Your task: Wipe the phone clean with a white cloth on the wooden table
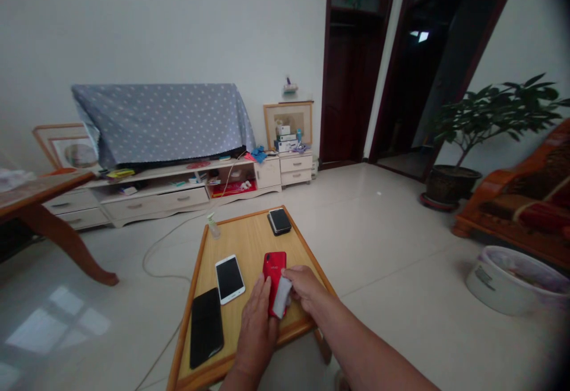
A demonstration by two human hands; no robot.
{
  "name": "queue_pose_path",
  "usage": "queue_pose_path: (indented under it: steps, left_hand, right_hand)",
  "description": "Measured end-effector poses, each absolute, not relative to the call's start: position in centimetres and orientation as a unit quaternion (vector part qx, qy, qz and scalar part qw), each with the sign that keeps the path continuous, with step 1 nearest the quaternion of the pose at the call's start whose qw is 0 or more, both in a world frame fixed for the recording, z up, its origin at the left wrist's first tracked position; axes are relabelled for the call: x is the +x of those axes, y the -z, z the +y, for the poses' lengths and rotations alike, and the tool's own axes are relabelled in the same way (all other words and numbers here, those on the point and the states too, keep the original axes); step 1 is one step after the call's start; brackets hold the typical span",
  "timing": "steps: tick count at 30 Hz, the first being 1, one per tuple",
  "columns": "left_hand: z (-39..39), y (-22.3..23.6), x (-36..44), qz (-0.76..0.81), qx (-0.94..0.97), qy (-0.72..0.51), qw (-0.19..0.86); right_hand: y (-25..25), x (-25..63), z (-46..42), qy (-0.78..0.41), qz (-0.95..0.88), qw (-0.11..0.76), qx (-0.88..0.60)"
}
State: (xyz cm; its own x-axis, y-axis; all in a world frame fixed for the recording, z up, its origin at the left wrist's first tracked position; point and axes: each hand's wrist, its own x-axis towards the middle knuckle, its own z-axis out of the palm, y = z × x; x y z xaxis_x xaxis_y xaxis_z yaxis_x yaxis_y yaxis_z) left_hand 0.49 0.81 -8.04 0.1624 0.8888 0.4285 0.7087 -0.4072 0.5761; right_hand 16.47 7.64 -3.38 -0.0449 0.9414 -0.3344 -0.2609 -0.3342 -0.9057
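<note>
White tub (512, 281) on floor, w/ contents too blurred to tell. Tabletop (249, 230) holds 3 phones, 1 dark device (279, 221), 1 small clear bottle (214, 226). Red phone (274, 272) lies between hands: L hand (257, 331) gripping its edge, R hand (305, 287) clamped on white cloth (281, 299) against it. White phone (230, 279), black phone (206, 327) just left.
</note>
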Motion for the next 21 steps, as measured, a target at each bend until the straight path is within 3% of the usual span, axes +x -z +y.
queue_pose_path:
  steps: [7, 14, 21]
  left_hand:
    - [1.4, 8.6, -0.1, 0.563, 0.699, -0.403, 0.175]
    - [0.9, 6.5, 0.4, 0.577, 0.632, -0.445, 0.264]
    - [1.1, 6.4, 0.4, 0.552, 0.628, -0.464, 0.293]
  right_hand:
    - [2.9, 17.3, 7.0, -0.652, -0.367, 0.475, -0.464]
    - [2.4, 19.4, 8.5, -0.59, -0.37, 0.545, -0.466]
    - [3.2, 17.4, 9.2, -0.566, -0.425, 0.541, -0.455]
